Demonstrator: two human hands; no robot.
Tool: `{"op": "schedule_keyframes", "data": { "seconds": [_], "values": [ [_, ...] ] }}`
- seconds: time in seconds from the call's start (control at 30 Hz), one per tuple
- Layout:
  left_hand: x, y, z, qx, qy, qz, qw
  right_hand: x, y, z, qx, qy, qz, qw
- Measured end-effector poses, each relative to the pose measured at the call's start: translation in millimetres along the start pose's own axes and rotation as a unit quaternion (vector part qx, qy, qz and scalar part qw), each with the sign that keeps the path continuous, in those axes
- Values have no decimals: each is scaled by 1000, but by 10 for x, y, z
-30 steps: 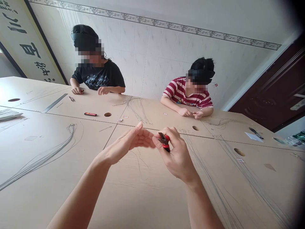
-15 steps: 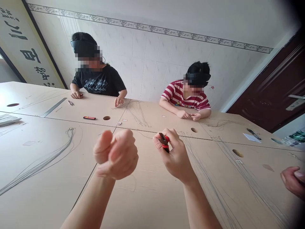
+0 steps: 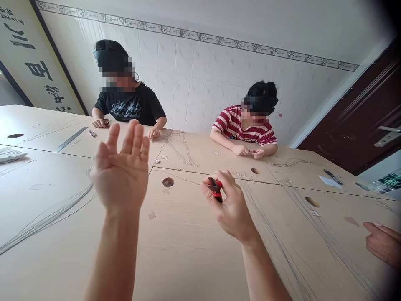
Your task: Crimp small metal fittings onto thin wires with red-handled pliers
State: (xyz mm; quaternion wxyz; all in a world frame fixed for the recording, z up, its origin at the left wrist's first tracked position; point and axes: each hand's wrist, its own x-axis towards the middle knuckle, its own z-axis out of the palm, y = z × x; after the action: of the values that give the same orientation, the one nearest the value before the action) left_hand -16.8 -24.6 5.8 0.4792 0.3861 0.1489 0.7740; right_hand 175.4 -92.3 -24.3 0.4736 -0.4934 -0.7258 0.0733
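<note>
My left hand [image 3: 123,171] is raised palm up above the table, its fingers spread and nothing in it. My right hand [image 3: 227,205] is closed around red-handled pliers [image 3: 215,188], whose dark jaws point up and to the left. A thin wire [image 3: 178,177] runs along the table to the fingertips of my right hand; whether they pinch it I cannot tell. To the left of my left hand lies a bundle of thin grey wires [image 3: 59,213]. Further long wires [image 3: 275,234] stretch across the table to the right of my right hand.
Across the table [image 3: 188,259] sit two people, one in a black shirt [image 3: 131,104], one in a striped shirt [image 3: 230,121]. Another person's hand [image 3: 382,244] shows at the right edge. Round holes [image 3: 168,182] pierce the tabletop. A metal ruler [image 3: 70,140] and a pen [image 3: 333,176] lie farther off.
My left hand has gone from a curled fist to an open palm and moved left and up. My right hand stays in place with the pliers. The hand at the right edge has shifted slightly.
</note>
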Motion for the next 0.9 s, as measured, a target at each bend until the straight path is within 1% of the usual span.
{"op": "schedule_keyframes", "data": {
  "seconds": [0.07, 0.13, 0.2, 0.27, 0.33, 0.37, 0.43, 0.63, 0.77, 0.9],
  "values": [
    [-25, -128, 43, 68, -11, -21, 997, -5, 4, 5, 0, 3, -3, 1000],
    [-83, -212, 111, 175, -71, -71, 980, -10, 5, 5, 0, 6, -3, 1000],
    [-154, -243, 174, 256, -160, -149, 942, -12, 4, 0, 0, 11, -4, 1000],
    [-215, -235, 217, 303, -240, -221, 896, -12, 6, -8, -1, 16, -4, 1000],
    [-255, -218, 237, 331, -283, -258, 862, -10, 13, -14, -3, 22, -5, 1000],
    [-268, -212, 240, 338, -291, -268, 854, -9, 18, -16, -5, 26, -5, 1000],
    [-281, -208, 241, 338, -291, -281, 850, -7, 28, -16, -10, 35, -7, 999],
    [-292, -201, 257, 307, -273, -292, 864, -5, 39, -7, -19, 42, -12, 999],
    [-290, -183, 275, 309, -257, -301, 865, -5, 31, -11, -25, 39, -10, 999],
    [-283, -186, 275, 314, -254, -296, 865, 4, 27, -13, -30, 40, -12, 999]
  ]
}}
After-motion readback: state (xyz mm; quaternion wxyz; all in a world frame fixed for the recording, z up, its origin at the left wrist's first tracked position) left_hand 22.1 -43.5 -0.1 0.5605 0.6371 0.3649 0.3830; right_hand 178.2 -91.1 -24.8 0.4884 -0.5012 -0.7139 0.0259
